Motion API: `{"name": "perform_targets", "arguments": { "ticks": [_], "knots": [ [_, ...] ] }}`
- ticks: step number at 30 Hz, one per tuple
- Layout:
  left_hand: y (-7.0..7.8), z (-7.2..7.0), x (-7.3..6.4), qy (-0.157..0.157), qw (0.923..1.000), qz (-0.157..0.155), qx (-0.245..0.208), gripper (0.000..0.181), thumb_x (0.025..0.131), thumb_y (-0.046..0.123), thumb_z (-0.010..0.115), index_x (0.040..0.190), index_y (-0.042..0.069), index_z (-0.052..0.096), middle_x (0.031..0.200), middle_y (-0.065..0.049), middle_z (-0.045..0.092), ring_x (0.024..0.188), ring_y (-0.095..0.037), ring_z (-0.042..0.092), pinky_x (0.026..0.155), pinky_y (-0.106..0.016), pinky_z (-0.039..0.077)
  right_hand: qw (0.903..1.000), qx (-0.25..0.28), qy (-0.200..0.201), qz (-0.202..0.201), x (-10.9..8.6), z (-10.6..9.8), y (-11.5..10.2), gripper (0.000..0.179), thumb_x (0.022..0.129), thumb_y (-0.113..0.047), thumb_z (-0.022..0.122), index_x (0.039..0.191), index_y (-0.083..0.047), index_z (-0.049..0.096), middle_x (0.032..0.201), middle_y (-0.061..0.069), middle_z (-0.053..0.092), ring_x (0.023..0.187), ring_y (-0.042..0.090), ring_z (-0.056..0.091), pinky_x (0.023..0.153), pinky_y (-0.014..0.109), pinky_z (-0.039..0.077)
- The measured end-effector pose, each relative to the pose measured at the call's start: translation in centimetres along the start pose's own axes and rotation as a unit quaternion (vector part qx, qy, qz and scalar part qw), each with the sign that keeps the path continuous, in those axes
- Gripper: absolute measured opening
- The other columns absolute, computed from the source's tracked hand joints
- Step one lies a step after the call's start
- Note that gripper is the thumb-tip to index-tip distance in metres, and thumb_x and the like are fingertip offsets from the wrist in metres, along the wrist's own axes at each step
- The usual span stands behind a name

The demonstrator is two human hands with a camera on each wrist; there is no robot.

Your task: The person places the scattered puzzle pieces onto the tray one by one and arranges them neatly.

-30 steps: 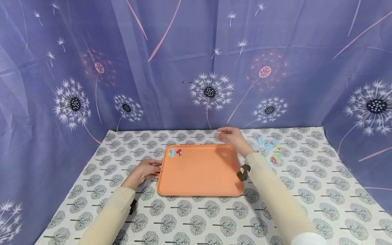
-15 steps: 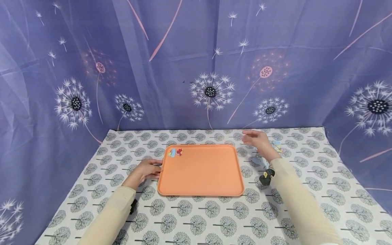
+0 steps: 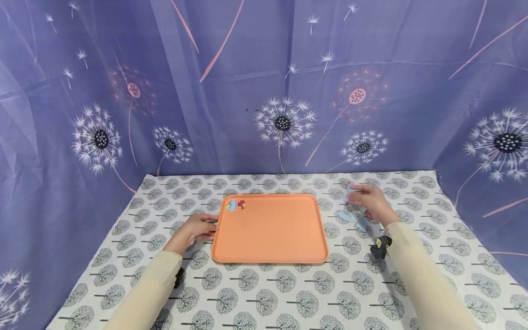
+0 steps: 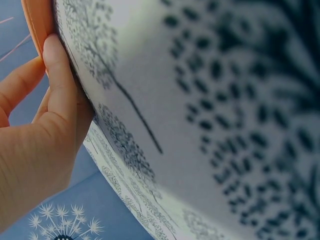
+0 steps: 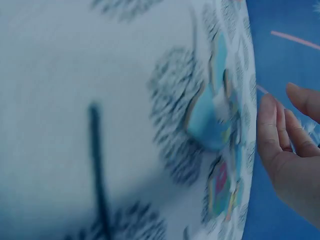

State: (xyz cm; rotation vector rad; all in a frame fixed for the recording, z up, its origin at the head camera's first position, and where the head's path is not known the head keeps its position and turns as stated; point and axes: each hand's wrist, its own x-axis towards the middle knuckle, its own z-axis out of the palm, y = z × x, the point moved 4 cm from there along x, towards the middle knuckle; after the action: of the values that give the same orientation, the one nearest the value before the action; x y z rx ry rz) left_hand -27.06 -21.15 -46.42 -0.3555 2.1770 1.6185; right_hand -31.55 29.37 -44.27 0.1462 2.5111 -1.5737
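Observation:
My left hand (image 3: 197, 230) holds the left rim of an orange tray (image 3: 270, 236); in the left wrist view thumb and finger pinch the tray's edge (image 4: 39, 22). Two small flat puzzle pieces, one light blue and yellow (image 3: 232, 206) and one red (image 3: 241, 205), lie in the tray's far left corner. To the right of the tray my right hand (image 3: 370, 202) hovers over several loose light-blue puzzle pieces (image 3: 348, 216), partly hiding them. In the right wrist view its fingers are apart with nothing between them, beside a blurred blue piece (image 5: 207, 120).
The table is covered with a white cloth (image 3: 264, 300) printed with grey trees. A purple-blue curtain (image 3: 231, 128) with dandelions hangs behind its far edge. A dark wrist camera (image 3: 380, 247) is strapped at the right sleeve.
My right hand has moved right and slightly nearer, from above the tray's far right corner to the loose puzzle pieces. The left hand and tray stay in place.

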Motion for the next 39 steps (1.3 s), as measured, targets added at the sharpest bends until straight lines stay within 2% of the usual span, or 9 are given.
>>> {"name": "perform_targets", "arguments": {
  "ticks": [2,3,7,11,15,20,27,34,39],
  "knots": [
    [0.1,0.0,0.0,-0.001,1.0,0.003,0.002,0.045,0.089,-0.001,0.063,0.133,-0.005,0.052,0.081,-0.011,0.068,0.063,-0.014,0.066,0.064,-0.028,0.062,0.9999,0.001,-0.006,0.015,-0.1,-0.3,0.6,0.062,0.093,-0.026,0.064,0.146,-0.006,0.038,0.127,0.02,0.06,0.07,0.009,0.061,0.048,0.024,0.047],
    [0.1,-0.1,0.0,0.001,1.0,0.003,0.002,0.045,0.089,-0.001,0.064,0.133,-0.005,0.052,0.081,-0.011,0.068,0.063,-0.014,0.066,0.064,-0.027,0.062,0.9997,-0.002,-0.011,0.02,-0.1,-0.5,0.9,0.063,0.093,-0.027,0.064,0.146,-0.006,0.038,0.126,0.019,0.061,0.067,0.005,0.058,0.043,0.025,0.043],
    [0.1,-0.1,-0.1,0.001,1.0,0.006,0.006,0.045,0.089,-0.001,0.063,0.133,-0.005,0.052,0.081,-0.011,0.068,0.063,-0.014,0.066,0.064,-0.027,0.062,0.9993,-0.013,-0.031,0.015,-0.2,-0.4,1.6,0.066,0.094,-0.027,0.063,0.148,-0.004,0.034,0.129,0.023,0.057,0.058,0.003,0.049,0.047,0.026,0.043],
    [0.1,0.0,-0.1,0.001,1.0,0.003,0.005,0.045,0.089,-0.001,0.063,0.133,-0.005,0.052,0.081,-0.011,0.068,0.063,-0.014,0.065,0.065,-0.027,0.062,0.9976,-0.051,-0.046,0.011,-0.3,-0.2,1.8,0.07,0.093,-0.029,0.064,0.15,-0.005,0.031,0.137,0.028,0.047,0.07,0.011,0.051,0.064,0.031,0.05],
    [0.1,0.0,-0.2,0.001,1.0,0.001,0.005,0.045,0.089,-0.001,0.063,0.133,-0.006,0.052,0.081,-0.011,0.068,0.064,-0.014,0.065,0.065,-0.027,0.062,0.9965,-0.06,-0.059,-0.001,-0.2,0.0,1.6,0.074,0.089,-0.026,0.069,0.149,-0.003,0.031,0.133,0.027,0.048,0.096,0.021,0.057,0.08,0.036,0.053],
    [0.0,-0.1,-0.2,0.002,1.0,0.0,0.006,0.046,0.089,-0.001,0.064,0.133,-0.005,0.052,0.082,-0.012,0.068,0.064,-0.014,0.066,0.065,-0.027,0.062,0.9964,-0.046,-0.068,-0.018,0.1,0.1,1.5,0.073,0.087,-0.017,0.069,0.146,0.004,0.033,0.109,0.01,0.061,0.063,0.01,0.046,0.053,0.025,0.045],
    [0.0,0.0,0.0,0.005,1.0,-0.001,0.006,0.045,0.089,-0.001,0.064,0.132,-0.004,0.053,0.082,-0.012,0.068,0.064,-0.015,0.066,0.065,-0.027,0.062,0.9952,-0.063,-0.075,-0.008,0.4,0.2,1.7,0.07,0.088,-0.016,0.067,0.146,0.004,0.033,0.099,0.006,0.062,0.047,0.006,0.029,0.041,0.022,0.032],
    [-0.1,0.0,0.2,0.002,1.0,-0.002,0.008,0.045,0.089,0.0,0.065,0.133,-0.004,0.053,0.083,-0.013,0.068,0.065,-0.015,0.066,0.066,-0.028,0.062,0.9966,-0.067,-0.048,-0.009,0.5,0.4,1.6,0.069,0.086,-0.011,0.07,0.145,0.002,0.035,0.109,0.017,0.06,0.07,0.009,0.055,0.055,0.025,0.046],
    [-0.2,-0.1,0.2,0.002,1.0,0.0,0.009,0.045,0.089,0.0,0.064,0.133,-0.004,0.053,0.084,-0.013,0.068,0.065,-0.015,0.066,0.066,-0.028,0.062,0.9973,-0.06,-0.032,-0.026,0.4,0.5,1.4,0.07,0.085,-0.01,0.072,0.144,0.002,0.035,0.119,0.023,0.054,0.084,0.015,0.061,0.065,0.027,0.052]
  ]
}}
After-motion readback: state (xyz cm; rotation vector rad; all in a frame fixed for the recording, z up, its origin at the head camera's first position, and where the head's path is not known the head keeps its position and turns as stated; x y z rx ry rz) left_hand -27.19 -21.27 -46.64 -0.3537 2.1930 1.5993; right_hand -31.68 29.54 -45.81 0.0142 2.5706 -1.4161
